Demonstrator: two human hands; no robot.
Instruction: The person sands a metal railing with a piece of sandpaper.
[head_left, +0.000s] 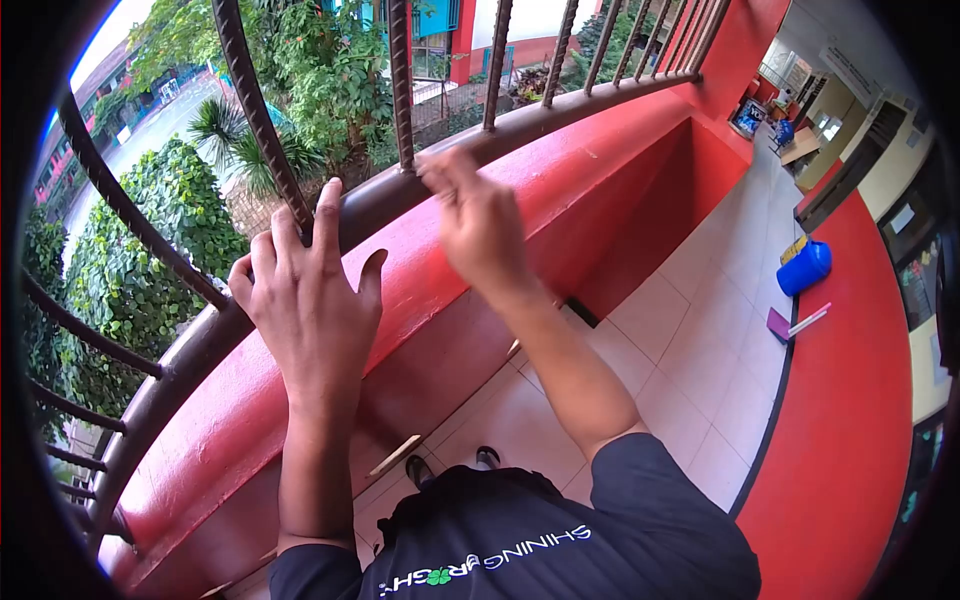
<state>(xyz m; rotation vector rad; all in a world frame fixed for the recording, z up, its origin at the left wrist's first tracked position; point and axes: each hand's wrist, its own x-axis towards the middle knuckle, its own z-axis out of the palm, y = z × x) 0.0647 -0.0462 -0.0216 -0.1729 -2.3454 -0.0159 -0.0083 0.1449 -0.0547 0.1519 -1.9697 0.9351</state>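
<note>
My left hand lies over the dark metal handrail, fingers spread and thumb held apart. Its fingertips are beside the foot of a twisted upright bar. Slightly blurred, my right hand is closed, with its fingertips at the rail close to the base of another upright bar. Whatever those fingers pinch, if anything, is hidden. Below the rail runs a glossy red ledge, under both forearms.
On the tiled floor stands a blue bin, with a purple dustpan by the red wall. A wooden strip lies near my feet. Bushes grow beyond the railing.
</note>
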